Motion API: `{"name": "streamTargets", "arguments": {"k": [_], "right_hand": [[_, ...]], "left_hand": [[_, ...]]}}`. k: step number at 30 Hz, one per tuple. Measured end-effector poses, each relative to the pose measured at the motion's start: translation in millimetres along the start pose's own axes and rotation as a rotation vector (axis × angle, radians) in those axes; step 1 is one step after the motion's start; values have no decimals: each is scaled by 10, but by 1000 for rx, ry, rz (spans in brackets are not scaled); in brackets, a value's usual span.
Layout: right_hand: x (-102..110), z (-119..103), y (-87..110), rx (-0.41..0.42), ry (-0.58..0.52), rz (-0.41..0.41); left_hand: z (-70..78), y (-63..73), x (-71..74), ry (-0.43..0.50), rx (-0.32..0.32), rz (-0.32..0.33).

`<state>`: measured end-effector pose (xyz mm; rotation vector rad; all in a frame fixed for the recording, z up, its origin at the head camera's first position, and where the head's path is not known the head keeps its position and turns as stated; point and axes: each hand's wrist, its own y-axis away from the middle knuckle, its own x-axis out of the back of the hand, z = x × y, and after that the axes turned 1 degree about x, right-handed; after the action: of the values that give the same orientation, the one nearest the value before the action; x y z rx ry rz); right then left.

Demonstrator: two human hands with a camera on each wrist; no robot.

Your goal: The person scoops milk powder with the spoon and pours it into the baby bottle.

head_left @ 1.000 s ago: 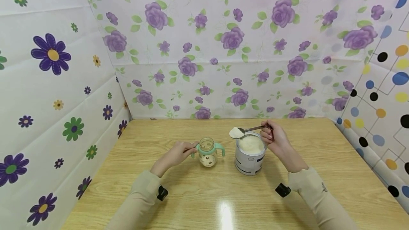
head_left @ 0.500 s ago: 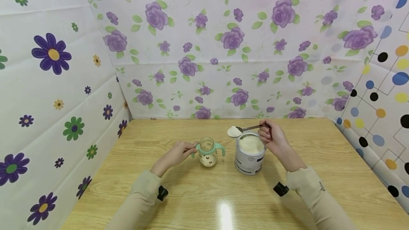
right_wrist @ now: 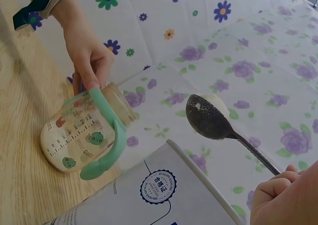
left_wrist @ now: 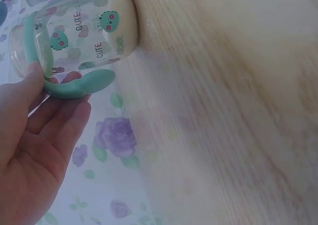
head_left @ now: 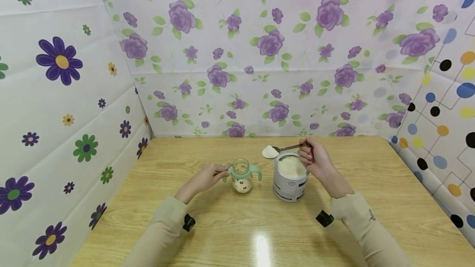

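Note:
A clear baby bottle (head_left: 242,183) with green handles and printed cartoon faces stands uncapped on the table, pale powder in its bottom. My left hand (head_left: 206,177) pinches its left handle (left_wrist: 74,87) between thumb and fingers. To its right is a white can of milk powder (head_left: 290,184), open and nearly full. Above the can's left rim, my right hand (head_left: 316,160) holds a metal spoon (head_left: 289,148) by its handle, roughly level. A heap of white powder (head_left: 270,152) fills the spoon's bowl. In the right wrist view the bowl's dark underside (right_wrist: 206,119) shows.
The wooden table (head_left: 222,234) meets a flowered cloth (head_left: 222,106) at its back edge. Patterned cloths also hang at the left and right sides. A black wrist camera (head_left: 188,223) sits under the left cuff, another (head_left: 324,218) under the right.
My right hand has moved slightly left with the loaded spoon, so its bowl now reaches past the can's left rim. The left hand and the baby bottle have stayed in place.

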<state>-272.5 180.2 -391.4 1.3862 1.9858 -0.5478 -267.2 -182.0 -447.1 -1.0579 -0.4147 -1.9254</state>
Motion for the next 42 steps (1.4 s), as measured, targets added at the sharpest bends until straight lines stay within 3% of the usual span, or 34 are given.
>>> {"name": "streamTargets", "arguments": {"k": [16, 25, 31, 38, 42], "right_hand": [[-28, 46, -9, -14, -6, -34], [-74, 69, -35, -15, -4, -43], [-59, 88, -48, -16, -18, -77], [-121, 107, -49, -16, 14, 7], [-118, 110, -64, -16, 20, -20]], "left_hand": [[-33, 37, -31, 67, -42, 21], [-82, 34, -70, 127, 39, 9], [-86, 33, -85, 152, 47, 18], [-71, 24, -89, 189, 64, 23], [-73, 20, -92, 211, 75, 37]]}}
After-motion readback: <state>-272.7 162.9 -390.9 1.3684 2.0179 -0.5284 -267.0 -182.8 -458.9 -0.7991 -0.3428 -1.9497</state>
